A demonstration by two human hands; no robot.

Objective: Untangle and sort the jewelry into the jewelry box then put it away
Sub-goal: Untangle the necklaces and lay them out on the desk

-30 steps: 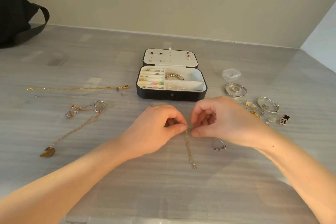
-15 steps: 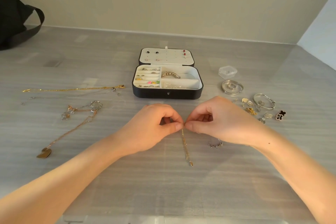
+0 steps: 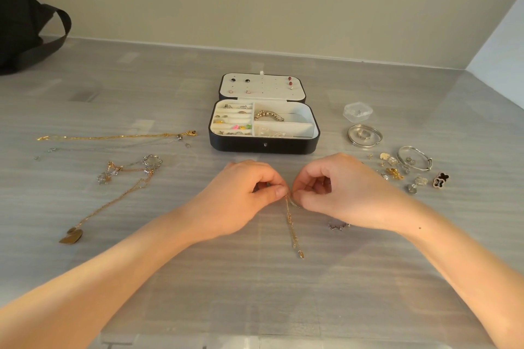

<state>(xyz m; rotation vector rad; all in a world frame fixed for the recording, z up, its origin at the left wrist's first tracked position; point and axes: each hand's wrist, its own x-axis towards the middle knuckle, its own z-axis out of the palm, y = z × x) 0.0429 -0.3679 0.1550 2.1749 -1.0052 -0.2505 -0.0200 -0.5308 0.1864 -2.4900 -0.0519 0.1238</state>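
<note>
Thin gold chain (image 3: 292, 224) with small drop end, trailing down at lower centre of frame, pinched at its top by curled fingertips of left hand (image 3: 246, 198) and right hand (image 3: 340, 193). Farther up, centre: open, white-lined black jewelry box (image 3: 263, 144).

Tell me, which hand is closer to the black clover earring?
Right. The right hand sits left of the black clover earring; the left hand lies farther left beyond it. Both pinch the gold chain.

Jewelry box (image 3: 263, 147) ahead, chains (image 3: 124, 195) left
</note>
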